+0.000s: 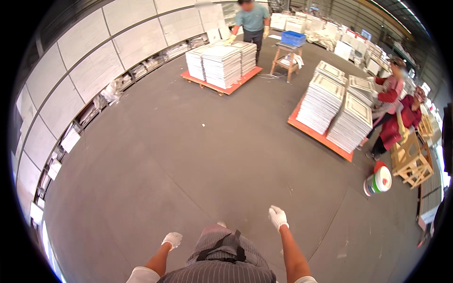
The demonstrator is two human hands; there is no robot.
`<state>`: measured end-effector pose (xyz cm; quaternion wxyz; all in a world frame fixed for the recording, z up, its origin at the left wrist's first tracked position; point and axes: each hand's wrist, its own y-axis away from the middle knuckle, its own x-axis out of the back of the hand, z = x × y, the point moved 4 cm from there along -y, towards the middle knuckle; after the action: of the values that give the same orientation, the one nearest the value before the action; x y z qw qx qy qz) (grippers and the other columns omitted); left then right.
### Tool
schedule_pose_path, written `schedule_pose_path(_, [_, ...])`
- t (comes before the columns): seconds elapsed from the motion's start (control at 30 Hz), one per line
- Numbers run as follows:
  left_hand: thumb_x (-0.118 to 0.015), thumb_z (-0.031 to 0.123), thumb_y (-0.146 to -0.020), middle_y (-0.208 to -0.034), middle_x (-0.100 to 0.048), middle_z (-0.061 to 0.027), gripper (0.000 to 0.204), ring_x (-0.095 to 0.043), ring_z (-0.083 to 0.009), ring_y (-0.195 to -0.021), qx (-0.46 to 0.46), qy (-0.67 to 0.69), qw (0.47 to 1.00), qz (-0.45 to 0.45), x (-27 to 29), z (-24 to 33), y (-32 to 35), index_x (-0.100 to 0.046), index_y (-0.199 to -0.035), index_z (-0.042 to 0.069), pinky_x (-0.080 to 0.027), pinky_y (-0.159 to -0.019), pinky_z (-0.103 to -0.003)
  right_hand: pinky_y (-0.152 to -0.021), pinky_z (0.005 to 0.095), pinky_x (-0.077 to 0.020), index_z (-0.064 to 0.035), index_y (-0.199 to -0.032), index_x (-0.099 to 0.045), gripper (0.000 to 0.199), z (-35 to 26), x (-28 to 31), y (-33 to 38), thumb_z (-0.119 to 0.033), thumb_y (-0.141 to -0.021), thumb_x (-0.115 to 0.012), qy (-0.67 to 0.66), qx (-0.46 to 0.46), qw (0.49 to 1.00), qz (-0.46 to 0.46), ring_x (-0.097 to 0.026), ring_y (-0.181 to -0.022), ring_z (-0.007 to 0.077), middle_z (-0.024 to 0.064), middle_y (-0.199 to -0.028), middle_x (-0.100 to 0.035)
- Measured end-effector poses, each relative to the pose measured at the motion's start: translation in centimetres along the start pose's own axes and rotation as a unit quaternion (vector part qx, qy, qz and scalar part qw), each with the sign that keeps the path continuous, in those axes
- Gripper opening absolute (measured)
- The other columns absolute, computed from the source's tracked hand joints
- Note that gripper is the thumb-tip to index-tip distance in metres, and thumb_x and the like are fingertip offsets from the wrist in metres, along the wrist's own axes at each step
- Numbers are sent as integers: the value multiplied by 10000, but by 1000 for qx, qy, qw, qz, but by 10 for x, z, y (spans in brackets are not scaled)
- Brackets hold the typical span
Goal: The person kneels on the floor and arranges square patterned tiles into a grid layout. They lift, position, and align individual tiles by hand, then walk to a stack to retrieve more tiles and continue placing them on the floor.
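Your left hand (172,239): white glove, low in the frame left of centre, fingers loosely curled, holding nothing, hanging over bare grey floor (188,155). Your right hand (278,217): white glove, lower centre-right, fingers loosely bent, holding nothing, also over the floor. Between them: your striped apron (222,264) with black straps. Well apart, right of the frame: orange pallet (321,137) bearing stacks of white panels (337,106); two people in red just beside it; a white-and-green bucket (378,181) on its side near wooden stools (411,160). Upper centre: second pallet of panel stacks (222,63), a person in a teal shirt behind it, a blue crate (293,37) on a wooden stand.
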<state>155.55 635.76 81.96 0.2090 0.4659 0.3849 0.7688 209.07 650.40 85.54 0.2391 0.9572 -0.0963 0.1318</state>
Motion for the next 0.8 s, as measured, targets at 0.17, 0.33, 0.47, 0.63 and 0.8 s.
schedule_pose_path(0.17, [-630,217,-792,-1027,-695,-91,280,-660,-279,-961,34,-20,995,-94,22,-58,-63,-676,-1051,120,-538,-775,-386,-591,252,-485,0,-1196,-626,346,-84,-99,-85,-217,-932,-570,-107,15,993,-40,-578,-660,91,4,-773,-623])
schedule_pose_path(0.33, [-633,153,-733,-1011,-689,-158,240,-654,-378,-941,-223,-283,926,-116,173,108,-165,-704,-938,50,-532,-805,-460,-536,320,-476,-25,-938,-645,310,7,-81,-132,-315,-923,-539,66,-62,996,17,-567,-588,139,24,-714,-618])
schedule_pose_path(0.47, [-549,198,-806,-992,-683,-190,239,-650,-375,-940,-177,-163,970,37,330,162,-235,-693,-939,62,-524,-795,-453,-631,350,-541,-79,-1052,-652,330,-18,-85,-96,-357,-914,-542,-74,-355,931,-46,-652,-770,205,65,-956,-660])
schedule_pose_path(0.63, [-517,344,-870,-1134,-663,-129,360,-605,-328,-1087,-154,142,968,138,433,250,-306,-669,-1096,110,-470,-936,-422,-652,355,-544,-104,-1053,-661,310,-62,-119,-188,-351,-904,-549,-65,-343,936,-43,-658,-792,209,49,-924,-671])
schedule_pose_path(0.8, [-508,351,-856,-1167,-645,-143,380,-583,-346,-1118,-163,57,977,124,436,278,-356,-663,-1115,121,-461,-953,-425,-673,360,-547,-128,-1054,-670,293,-101,-127,-294,-346,-895,-556,-20,-301,952,-56,-664,-815,213,34,-893,-682])
